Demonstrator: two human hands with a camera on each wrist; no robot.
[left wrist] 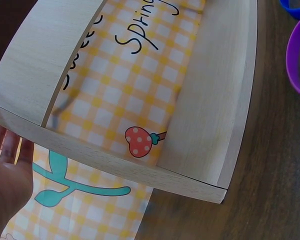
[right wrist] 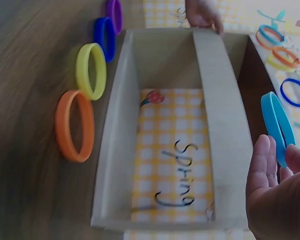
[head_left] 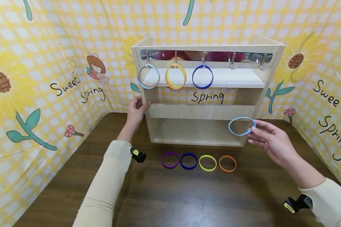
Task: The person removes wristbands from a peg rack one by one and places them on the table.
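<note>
Right hand (head_left: 268, 137) pinches the light-blue band (right wrist: 273, 117); the loop projects leftward from the grip, long axis roughly sideways. Well apart, left hand (head_left: 136, 110) grips the wooden rack (head_left: 201, 112) at its side.

Booth-like place: brown table (head_left: 216, 198), yellow checked cloth (head_left: 108, 31)

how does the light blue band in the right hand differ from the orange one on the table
Colour: the light blue band is pale blue, while the orange band is orange.
Place: the light blue band is held up off the table; the orange band lies flat on it.
Contact: the right hand pinches the light blue band, but no hand touches the orange band.
Both are thin, plain-coloured loops.
</note>
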